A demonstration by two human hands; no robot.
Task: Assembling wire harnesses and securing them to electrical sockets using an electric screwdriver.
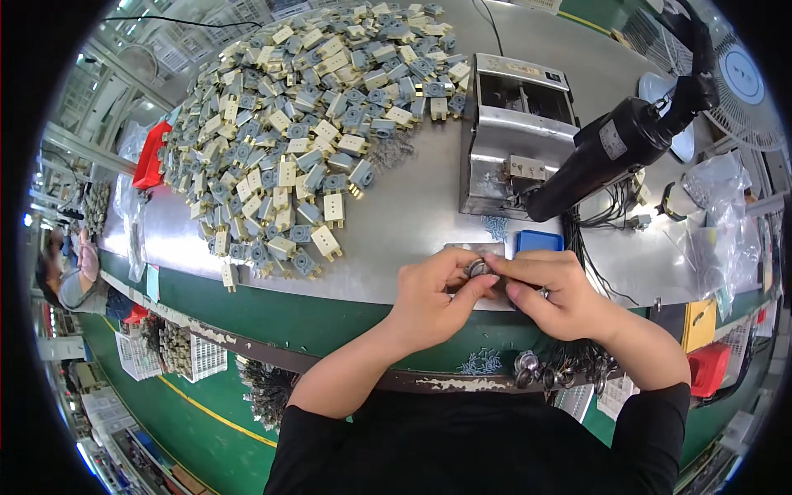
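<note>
My left hand (433, 301) pinches a small round silvery metal part (477, 268) between thumb and fingers, above the front of the bench. My right hand (561, 293) is closed beside it, its fingertips meeting the same part. A shiny bit of metal shows between the right thumb and fingers, too covered to name. Just beyond the hands lie a blue tray (539, 241) and a small pile of screws (495, 227). Nearer my body, more loose screws (481, 362) rest on the green edge, beside round metal parts (528, 368) with dark cables.
A large heap of grey and cream plug-like blocks (289, 140) covers the left of the steel bench (412, 190). Ahead stands a metal machine (521, 124), with a black cylindrical tool (610, 153) leaning over from the right. A red bin (151, 157) stands left; another person (74, 272) sits farther off.
</note>
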